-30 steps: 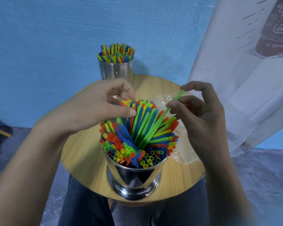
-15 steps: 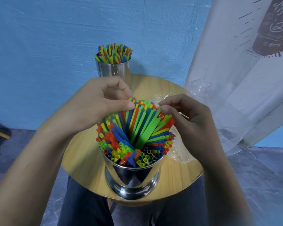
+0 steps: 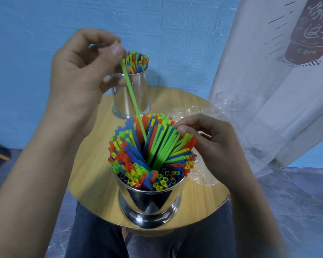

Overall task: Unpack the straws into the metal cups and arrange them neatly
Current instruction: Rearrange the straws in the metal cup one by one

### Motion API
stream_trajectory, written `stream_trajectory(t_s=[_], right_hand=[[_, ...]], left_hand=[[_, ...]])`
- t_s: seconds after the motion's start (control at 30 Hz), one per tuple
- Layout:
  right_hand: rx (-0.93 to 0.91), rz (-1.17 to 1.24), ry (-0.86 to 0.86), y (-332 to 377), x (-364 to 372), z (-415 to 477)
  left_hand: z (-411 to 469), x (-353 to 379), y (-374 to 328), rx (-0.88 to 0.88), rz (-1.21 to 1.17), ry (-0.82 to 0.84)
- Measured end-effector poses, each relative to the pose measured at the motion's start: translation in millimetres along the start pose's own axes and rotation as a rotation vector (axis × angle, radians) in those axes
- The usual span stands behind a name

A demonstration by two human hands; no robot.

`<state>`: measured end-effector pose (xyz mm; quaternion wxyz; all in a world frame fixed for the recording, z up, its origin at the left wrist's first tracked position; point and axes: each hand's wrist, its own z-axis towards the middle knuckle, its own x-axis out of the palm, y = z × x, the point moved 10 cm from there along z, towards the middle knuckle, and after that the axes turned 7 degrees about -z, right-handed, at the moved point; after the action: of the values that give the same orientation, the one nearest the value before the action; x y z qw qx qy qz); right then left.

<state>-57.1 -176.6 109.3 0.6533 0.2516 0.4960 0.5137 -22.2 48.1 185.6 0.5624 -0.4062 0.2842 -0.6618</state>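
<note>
At the round table's [image 3: 93,175] near edge stands the near cup [image 3: 149,205], with bare wood to its left and plastic wrap [image 3: 198,176] to its right. Its fanned straws [image 3: 138,161] fill it. The left hand [image 3: 78,71] pinches a raised green straw [image 3: 131,94]; the right hand [image 3: 213,146] pinches straw tips. The far cup [image 3: 140,94] stands behind.

A shiny flared metal cup [image 3: 149,203] stands upright at the near edge of the round wooden worktop [image 3: 93,179]. It is packed with thin red, blue, green and yellow plastic straws [image 3: 157,151] that fan outward in a swirl. One long green straw [image 3: 132,95] rises tilted from their middle, its top pinched by the left hand [image 3: 82,75]. A straight-sided metal cup [image 3: 141,90] stands upright further back, holding a tighter bunch of coloured straws [image 3: 137,61].
</note>
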Motion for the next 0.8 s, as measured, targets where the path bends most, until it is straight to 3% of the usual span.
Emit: stream_trajectory(t_s=[0.23, 0.5, 0.63, 0.8], right_hand=[[0.009, 0.007, -0.018, 2.9, 3.1, -1.3], [0.001, -0.014, -0.148, 1.5, -13.5, -2.6], [0.047, 0.164, -0.329, -7.1, -39.2, -8.1], [0.106, 0.477, -0.462, -12.5, -53.3, -12.4]], left_hand=[[-3.3, -29.8, 4.6, 0.011, -0.211, -0.208], [-16.8, -31.1, 33.7, -0.115, -0.34, -0.271], [-21.4, -29.2, 45.8, -0.209, -0.113, -0.239], [-23.2, -10.1, 49.9, -0.241, 0.28, -0.019]])
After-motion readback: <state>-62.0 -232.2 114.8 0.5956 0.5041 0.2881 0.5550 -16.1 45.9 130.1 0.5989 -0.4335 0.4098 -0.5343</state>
